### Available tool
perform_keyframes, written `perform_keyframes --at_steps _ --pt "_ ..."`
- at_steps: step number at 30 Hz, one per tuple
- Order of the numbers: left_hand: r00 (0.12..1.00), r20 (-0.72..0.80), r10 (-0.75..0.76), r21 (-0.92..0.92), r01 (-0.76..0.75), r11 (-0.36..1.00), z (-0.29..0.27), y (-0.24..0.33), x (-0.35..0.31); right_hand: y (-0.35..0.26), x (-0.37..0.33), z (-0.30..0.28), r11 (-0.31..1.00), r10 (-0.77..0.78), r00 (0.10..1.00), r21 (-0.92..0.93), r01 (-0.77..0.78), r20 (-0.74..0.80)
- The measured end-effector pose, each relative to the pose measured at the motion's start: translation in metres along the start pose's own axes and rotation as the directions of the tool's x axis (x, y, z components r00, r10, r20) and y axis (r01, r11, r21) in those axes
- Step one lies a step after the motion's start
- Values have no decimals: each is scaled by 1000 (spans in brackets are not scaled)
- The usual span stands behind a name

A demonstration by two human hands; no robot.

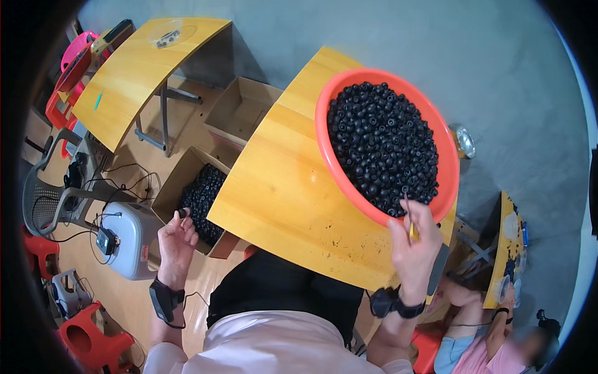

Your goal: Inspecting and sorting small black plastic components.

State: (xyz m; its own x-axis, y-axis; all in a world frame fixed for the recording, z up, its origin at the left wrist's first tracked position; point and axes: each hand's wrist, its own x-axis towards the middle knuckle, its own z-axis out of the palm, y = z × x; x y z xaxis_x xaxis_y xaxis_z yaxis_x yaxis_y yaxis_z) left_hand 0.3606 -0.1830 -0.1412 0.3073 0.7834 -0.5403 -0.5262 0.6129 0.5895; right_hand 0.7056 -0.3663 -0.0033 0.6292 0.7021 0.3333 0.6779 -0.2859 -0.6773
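In the head view, a thin yellow stick (pixel 411 225) is gripped by the right hand (pixel 415 242) at about 4 o'clock, its tip held at the near rim of the orange basin (pixel 325 134), which is heaped with small black beads (pixel 383 140) and rests on the wooden counter (pixel 280 187). At about 8 o'clock, one black bead (pixel 182 213) is pinched between the fingertips of the left hand (pixel 177 240), held over an open cardboard box (pixel 167 187) of more beads on the floor.

Bright, even daylight, soft shadows, sharp centre; fisheye bends edges into a black rim.
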Motion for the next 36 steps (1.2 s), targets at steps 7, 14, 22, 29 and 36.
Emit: perform_keyframes --at_steps 7,14,22,29,36 --pt "993 -92 69 79 -62 995 2 17 -1 9 66 31 980 -91 960 -148 134 266" --pt "944 331 -15 -50 33 998 68 12 -46 -2 69 30 958 91 928 -286 17 361" --pt "730 594 -337 35 395 918 128 -30 -91 11 61 15 956 227 873 -268 -117 431" --pt "656 623 -426 159 427 890 136 -58 -102 3 26 6 992 -23 965 122 -9 261" --pt "657 620 -430 239 364 900 144 -98 -89 -20 -55 21 919 -274 897 368 138 347"
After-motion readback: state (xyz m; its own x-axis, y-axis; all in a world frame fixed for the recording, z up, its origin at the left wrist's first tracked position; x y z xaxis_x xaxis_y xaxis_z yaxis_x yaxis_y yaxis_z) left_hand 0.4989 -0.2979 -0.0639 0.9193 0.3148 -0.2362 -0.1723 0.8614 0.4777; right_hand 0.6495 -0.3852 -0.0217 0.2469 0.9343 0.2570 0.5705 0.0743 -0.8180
